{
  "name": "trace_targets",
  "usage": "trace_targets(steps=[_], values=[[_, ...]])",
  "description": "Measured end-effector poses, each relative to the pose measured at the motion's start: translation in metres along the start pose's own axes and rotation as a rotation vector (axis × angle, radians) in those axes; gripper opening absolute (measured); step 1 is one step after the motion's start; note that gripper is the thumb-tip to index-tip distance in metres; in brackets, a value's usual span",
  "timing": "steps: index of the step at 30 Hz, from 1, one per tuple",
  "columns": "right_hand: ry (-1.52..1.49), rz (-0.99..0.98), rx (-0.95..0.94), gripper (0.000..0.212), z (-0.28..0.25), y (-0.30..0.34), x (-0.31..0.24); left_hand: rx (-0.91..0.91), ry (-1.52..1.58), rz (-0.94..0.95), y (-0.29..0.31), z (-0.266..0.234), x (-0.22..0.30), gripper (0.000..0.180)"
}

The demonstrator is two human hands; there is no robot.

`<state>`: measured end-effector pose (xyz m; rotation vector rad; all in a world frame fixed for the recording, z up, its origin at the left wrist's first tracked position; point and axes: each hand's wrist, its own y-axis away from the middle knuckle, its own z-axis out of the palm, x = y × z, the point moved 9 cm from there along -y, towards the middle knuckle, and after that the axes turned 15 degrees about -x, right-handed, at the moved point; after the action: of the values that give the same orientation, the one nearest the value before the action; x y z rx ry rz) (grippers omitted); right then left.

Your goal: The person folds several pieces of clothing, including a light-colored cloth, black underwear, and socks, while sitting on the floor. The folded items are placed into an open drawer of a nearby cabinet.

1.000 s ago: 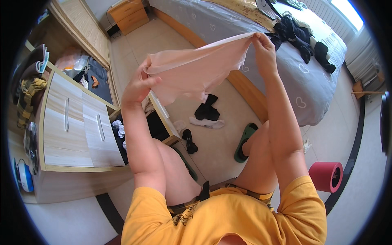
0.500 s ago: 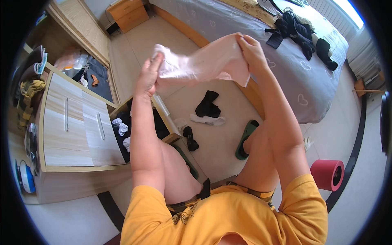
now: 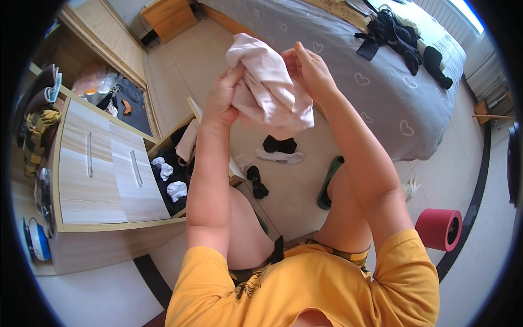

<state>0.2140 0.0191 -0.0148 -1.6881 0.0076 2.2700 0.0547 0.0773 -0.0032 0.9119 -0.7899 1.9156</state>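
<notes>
Dark print on the yellow shirt (image 3: 313, 275) was too small to read, as were marks on a white piece (image 3: 280, 157) on the floor. At left, the open drawer (image 3: 194, 110) held 2 white bundles (image 3: 176, 191) and a pale cloth (image 3: 188, 143). The left hand (image 3: 222, 98) clutched the pale pink garment (image 3: 267, 90), up between drawer and bed (image 3: 400, 103); the right hand (image 3: 315, 73) curled loosely at its right edge, its hold impossible to tell. Stretched wide 1 second earlier, the garment was now bunched.
</notes>
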Motion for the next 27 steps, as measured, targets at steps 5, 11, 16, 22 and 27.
trace_targets(steps=[5, 11, 16, 22, 27], values=[[0.054, 0.341, -0.157, 0.060, 0.012, 0.013, 0.045, 0.030, 0.237, 0.018, 0.005, -0.007, 0.012, 0.039], [-0.200, 0.354, -0.477, 0.038, 0.068, 0.032, 0.028, 0.148, 0.252, 0.192, 0.014, -0.044, 0.035, 0.040], [-0.210, 0.164, -0.480, 0.038, 0.066, 0.027, 0.010, 0.246, 0.251, 0.265, 0.025, -0.063, 0.048, 0.040], [-0.369, -0.070, -0.475, 0.019, 0.063, 0.029, -0.027, 0.306, 0.273, 0.182, 0.032, -0.092, 0.043, 0.038], [-0.264, -0.073, -0.452, 0.016, 0.055, 0.035, -0.036, 0.234, 0.317, 0.041, 0.027, -0.087, 0.028, 0.037]])
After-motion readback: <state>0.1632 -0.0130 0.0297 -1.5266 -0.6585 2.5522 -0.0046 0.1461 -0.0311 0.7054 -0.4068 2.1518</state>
